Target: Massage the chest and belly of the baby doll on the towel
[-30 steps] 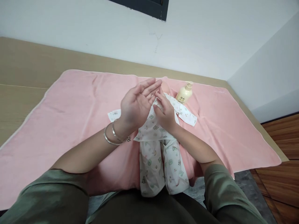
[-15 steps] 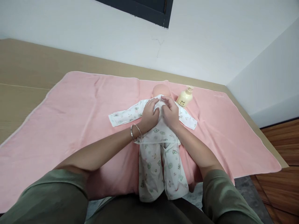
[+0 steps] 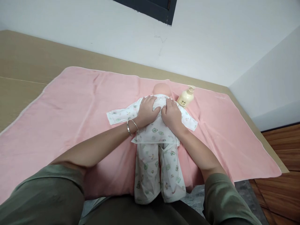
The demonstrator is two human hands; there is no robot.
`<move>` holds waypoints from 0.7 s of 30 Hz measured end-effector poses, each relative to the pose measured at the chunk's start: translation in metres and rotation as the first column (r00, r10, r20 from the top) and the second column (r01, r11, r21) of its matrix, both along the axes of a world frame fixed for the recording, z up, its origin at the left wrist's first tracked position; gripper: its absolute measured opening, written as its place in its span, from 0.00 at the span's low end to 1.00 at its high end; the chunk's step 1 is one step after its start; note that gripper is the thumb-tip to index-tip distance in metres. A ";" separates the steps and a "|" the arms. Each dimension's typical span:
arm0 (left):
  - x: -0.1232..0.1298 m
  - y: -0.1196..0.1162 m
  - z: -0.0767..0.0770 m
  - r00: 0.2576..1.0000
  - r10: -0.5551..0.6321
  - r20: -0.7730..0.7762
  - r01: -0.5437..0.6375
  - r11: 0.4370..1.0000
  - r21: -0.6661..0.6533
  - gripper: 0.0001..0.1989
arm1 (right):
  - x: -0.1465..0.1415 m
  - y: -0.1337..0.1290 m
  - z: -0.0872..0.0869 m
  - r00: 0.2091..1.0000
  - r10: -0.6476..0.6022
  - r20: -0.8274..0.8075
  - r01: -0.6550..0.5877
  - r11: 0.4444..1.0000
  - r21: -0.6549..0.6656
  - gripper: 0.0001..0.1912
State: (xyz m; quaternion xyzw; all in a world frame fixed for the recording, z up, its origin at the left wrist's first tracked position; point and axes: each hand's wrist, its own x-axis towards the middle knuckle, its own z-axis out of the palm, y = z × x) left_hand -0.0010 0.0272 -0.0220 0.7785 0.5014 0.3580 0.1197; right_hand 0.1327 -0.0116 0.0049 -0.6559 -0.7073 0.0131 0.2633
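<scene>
A baby doll [image 3: 162, 89] lies on a pink blanket [image 3: 112, 93], its head at the far end. It wears a white patterned top [image 3: 156, 132] and matching trousers [image 3: 148, 168], whose legs reach the near edge. My left hand [image 3: 148, 110] rests on the left of the top's chest, fingers spread and pointing away. On the right of the chest, my right hand [image 3: 171, 115] lies with its fingers stretched over the cloth. Both thumbs point inward and almost meet. Each sleeve lies spread out to its side. The doll's face cannot be made out.
A pale yellow pump bottle [image 3: 186, 97] lies on the blanket to the right of the doll's head. The blanket covers a wooden surface [image 3: 35, 51] against a white wall [image 3: 82, 28]. Brown wooden panels [image 3: 281, 187] stand at the lower right.
My fingers have gone from bunched at the neckline to flatter and further apart on the chest. The top's upper part looks smoother and wider. The view has shifted slightly.
</scene>
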 end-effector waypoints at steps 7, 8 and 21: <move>-0.001 -0.007 -0.001 0.998 -0.014 -0.066 0.018 0.998 0.058 0.25 | 0.010 0.009 0.014 0.985 0.112 0.128 -0.086 0.977 -0.193 0.30; -0.001 -0.009 -0.001 0.997 -0.031 -0.071 0.037 0.996 0.084 0.24 | 0.014 0.011 0.015 0.984 0.136 0.116 -0.111 0.973 -0.204 0.30; -0.001 -0.003 0.008 0.988 0.008 -0.157 0.001 0.999 0.054 0.25 | -0.006 -0.018 0.015 0.976 0.126 0.177 -0.084 0.969 -0.231 0.30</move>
